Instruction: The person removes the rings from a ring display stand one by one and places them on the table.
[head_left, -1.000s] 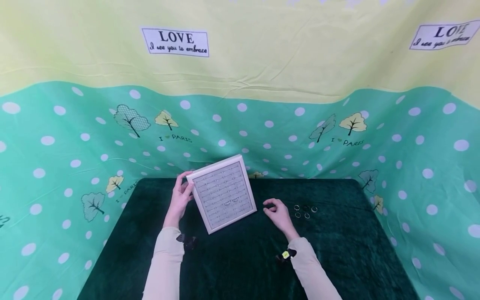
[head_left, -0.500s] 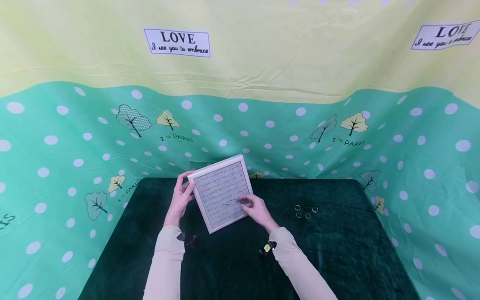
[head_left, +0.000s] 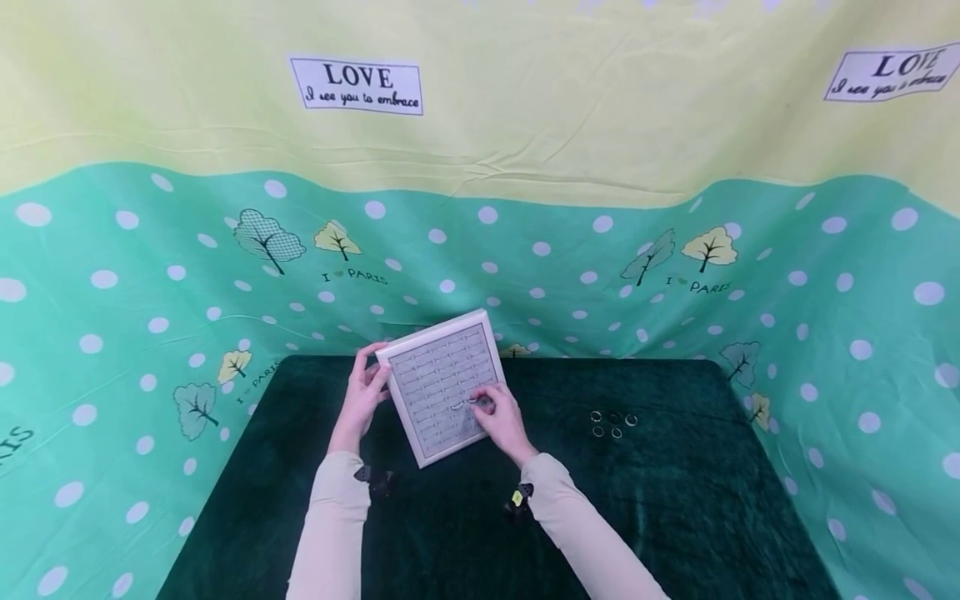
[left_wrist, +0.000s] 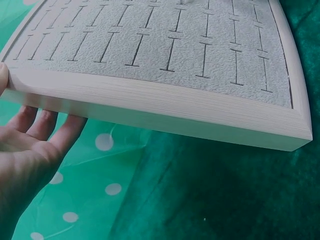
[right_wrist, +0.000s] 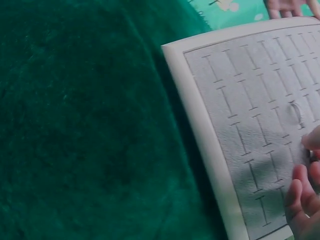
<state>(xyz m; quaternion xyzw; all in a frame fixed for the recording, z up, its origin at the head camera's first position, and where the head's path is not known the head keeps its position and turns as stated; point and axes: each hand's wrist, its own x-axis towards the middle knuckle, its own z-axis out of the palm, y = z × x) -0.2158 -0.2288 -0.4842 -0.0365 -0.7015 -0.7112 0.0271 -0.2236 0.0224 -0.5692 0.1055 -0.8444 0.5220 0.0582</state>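
Note:
A white-framed ring tray (head_left: 435,417) with grey slotted padding stands tilted on the dark green cloth. My left hand (head_left: 363,396) holds it by the upper left corner; in the left wrist view the fingers (left_wrist: 65,132) lie under the frame, with the thumb partly out of view. Over the lower right part of the padding, my right hand (head_left: 501,419) pinches a small metallic ring (right_wrist: 311,155), mostly hidden by thumb and fingers. Close by, another silver ring (right_wrist: 298,115) sits upright in a slot.
Several loose rings (head_left: 617,432) lie on the green cloth (head_left: 675,500) to the right of the tray. A polka-dot curtain (head_left: 487,250) hangs behind and at both sides of the table.
My right hand has moved left, from beside the tray onto its padding, where the fingers now reach the slots. The left hand and the tray have stayed nearly still.

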